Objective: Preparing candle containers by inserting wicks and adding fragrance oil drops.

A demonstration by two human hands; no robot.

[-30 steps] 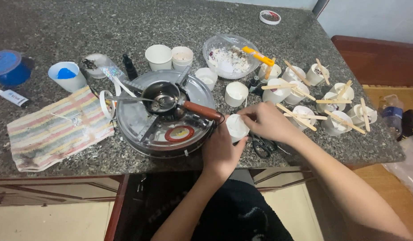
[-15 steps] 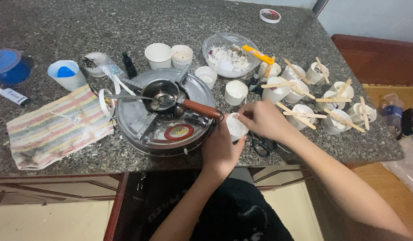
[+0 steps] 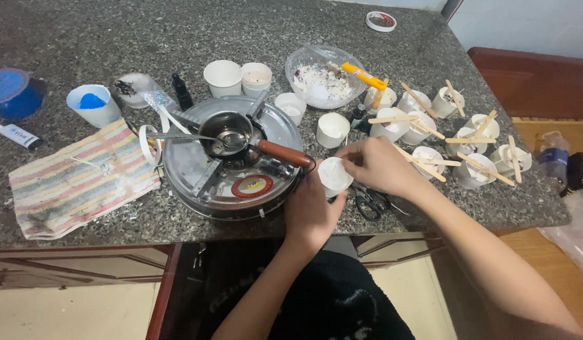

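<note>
Home kitchen: granite counter (image 3: 430, 44), portable stove (image 3: 231, 160).

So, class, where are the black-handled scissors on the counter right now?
The scissors lie near the counter's front edge, right of centre, partly hidden under the right hand, just right of the white cup held by the left hand.

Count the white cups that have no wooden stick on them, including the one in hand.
5. One paper cup sits in the left hand; two stand behind the stove; two stand to its right. The right hand may hide more.
</note>
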